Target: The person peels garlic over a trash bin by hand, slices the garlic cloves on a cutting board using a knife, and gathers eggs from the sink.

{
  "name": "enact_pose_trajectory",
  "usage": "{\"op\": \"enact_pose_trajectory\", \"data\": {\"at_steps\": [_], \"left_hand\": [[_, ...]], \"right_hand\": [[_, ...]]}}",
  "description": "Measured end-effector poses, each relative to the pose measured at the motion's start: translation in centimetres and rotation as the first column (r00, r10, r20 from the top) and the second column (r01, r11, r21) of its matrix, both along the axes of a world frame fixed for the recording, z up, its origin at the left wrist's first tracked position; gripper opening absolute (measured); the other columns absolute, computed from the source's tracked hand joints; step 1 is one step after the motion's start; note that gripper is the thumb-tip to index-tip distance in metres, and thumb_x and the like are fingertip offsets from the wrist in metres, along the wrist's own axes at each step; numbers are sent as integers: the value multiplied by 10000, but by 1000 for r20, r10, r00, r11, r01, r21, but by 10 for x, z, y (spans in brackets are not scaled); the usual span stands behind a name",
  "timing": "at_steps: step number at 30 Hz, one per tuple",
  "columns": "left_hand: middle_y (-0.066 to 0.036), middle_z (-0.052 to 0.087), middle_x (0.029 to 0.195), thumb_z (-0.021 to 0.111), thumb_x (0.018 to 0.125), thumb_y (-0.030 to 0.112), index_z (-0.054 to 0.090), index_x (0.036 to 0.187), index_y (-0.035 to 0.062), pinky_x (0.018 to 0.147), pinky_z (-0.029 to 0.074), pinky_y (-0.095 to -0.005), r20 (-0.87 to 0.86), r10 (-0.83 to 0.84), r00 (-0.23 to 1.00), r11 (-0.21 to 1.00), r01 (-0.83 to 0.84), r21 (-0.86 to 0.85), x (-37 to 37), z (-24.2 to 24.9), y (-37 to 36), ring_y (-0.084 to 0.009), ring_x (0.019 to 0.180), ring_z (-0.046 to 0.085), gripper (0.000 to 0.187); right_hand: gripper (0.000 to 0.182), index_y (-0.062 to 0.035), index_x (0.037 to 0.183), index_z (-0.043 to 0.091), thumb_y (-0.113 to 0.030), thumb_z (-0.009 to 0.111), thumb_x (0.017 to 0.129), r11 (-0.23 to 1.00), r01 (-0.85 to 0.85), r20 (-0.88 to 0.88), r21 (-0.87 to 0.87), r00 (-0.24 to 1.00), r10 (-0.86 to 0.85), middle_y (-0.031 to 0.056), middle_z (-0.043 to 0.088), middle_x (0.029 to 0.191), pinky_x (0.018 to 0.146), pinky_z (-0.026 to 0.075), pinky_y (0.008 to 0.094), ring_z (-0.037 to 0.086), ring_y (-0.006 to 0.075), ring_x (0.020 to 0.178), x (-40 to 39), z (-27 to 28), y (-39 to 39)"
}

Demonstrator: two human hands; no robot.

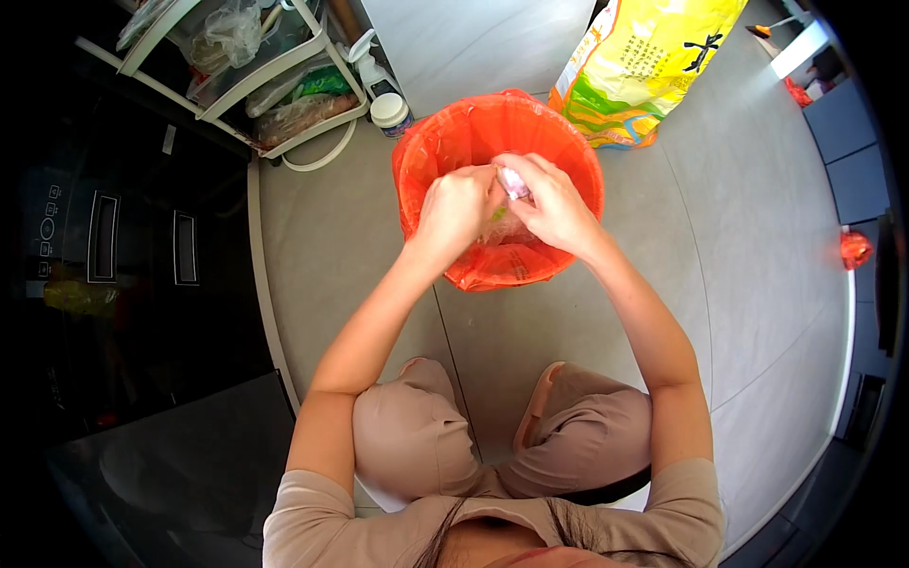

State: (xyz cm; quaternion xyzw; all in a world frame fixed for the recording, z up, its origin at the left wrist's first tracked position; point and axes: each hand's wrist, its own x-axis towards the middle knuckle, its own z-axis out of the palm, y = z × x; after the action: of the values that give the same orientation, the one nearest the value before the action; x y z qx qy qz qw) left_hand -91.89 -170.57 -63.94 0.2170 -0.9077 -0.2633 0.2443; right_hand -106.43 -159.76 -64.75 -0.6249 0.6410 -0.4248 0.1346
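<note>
Both forearms stretch forward from bent knees. The left hand and right hand meet, fingers pinched on a small pale item that is too covered to identify, held above the orange-lined bin. Beyond stands a yellow sack, its top cut off, its black characters unreadable. A white rack stands far left.

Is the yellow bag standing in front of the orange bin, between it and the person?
No, the yellow bag stands behind the orange bin, on its far side.
</note>
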Motion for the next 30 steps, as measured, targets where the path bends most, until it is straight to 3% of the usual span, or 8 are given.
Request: {"op": "enact_pose_trajectory", "data": {"at_steps": [5, 8, 11, 16, 22, 26, 29, 30], "left_hand": [[-166, 711, 895, 658, 857, 88, 706, 986, -12, 715, 558, -364, -180, 46, 983, 998, -37, 53, 0, -1, -1, -307, 816, 702, 171], [-146, 724, 932, 665, 864, 83, 717, 982, -5, 732, 569, -351, -261, 66, 963, 997, -53, 57, -1, 12, 5, -287, 839, 711, 157], [-133, 729, 948, 688, 851, 83, 723, 973, -2, 740, 577, -335, -268, 8, 963, 1000, -7, 4, 1, 14, 6, -268, 847, 717, 152], [-138, 729, 927, 720, 830, 97, 725, 962, 0, 704, 577, -317, -265, -29, 964, 996, 7, -86, 0, 2, 3, -255, 811, 721, 164], [-142, 717, 829, 721, 815, 93, 718, 892, 1, 603, 541, -327, -173, 168, 971, 986, -161, 53, -3, 2, 13, -240, 679, 695, 120], [-127, 690, 744, 717, 796, 96, 688, 817, -4, 581, 526, -334, -188, 201, 961, 979, -202, 13, -5, 0, 11, -231, 643, 677, 106], [-122, 680, 717, 703, 798, 104, 676, 800, -7, 588, 528, -328, -189, 205, 961, 979, -199, 46, -5, 0, 8, -218, 646, 679, 115], [-120, 684, 720, 698, 801, 110, 678, 805, -8, 591, 530, -324, -191, 212, 959, 977, -202, 71, -3, 2, 5, -211, 650, 682, 120]], "right_hand": [[434, -47, 1220, 530, -41, 691, 817, 999, 31, 119, -17, 993, -29, 145, 644, 1072, 863, 474, 399, 648, 297, 974, 1, 0, -3], [407, -42, 1196, 527, -53, 703, 828, 999, 23, 389, 34, 921, -35, 137, 662, 1044, 792, 515, 353, 669, 245, 897, -1, 0, -6], [404, -43, 1189, 518, -49, 703, 829, 995, 4, 382, 104, 923, -43, 134, 658, 1007, 730, 526, 323, 659, 213, 832, -6, 2, -4], [418, -44, 1188, 507, -40, 702, 819, 993, -12, 395, 113, 918, -34, 130, 654, 1001, 745, 522, 328, 647, 206, 832, -6, 1, -4], [389, -31, 1128, 504, -1, 688, 787, 990, 138, 244, 9, 960, -136, 152, 647, 993, 741, 523, 359, 664, 269, 865, 4, 6, -7], [383, -32, 1094, 498, 13, 686, 763, 987, 154, 173, -43, 974, -144, 174, 635, 978, 741, 525, 382, 663, 311, 881, 8, 9, -6], [378, -32, 1116, 492, 5, 695, 799, 994, 108, 294, 29, 949, -111, 137, 647, 1011, 760, 530, 349, 670, 249, 895, 5, 1, -6], [372, -35, 1124, 492, 4, 695, 815, 999, 53, 429, 8, 902, -51, 119, 646, 1029, 776, 530, 334, 665, 221, 913, 2, -4, -8]]}}
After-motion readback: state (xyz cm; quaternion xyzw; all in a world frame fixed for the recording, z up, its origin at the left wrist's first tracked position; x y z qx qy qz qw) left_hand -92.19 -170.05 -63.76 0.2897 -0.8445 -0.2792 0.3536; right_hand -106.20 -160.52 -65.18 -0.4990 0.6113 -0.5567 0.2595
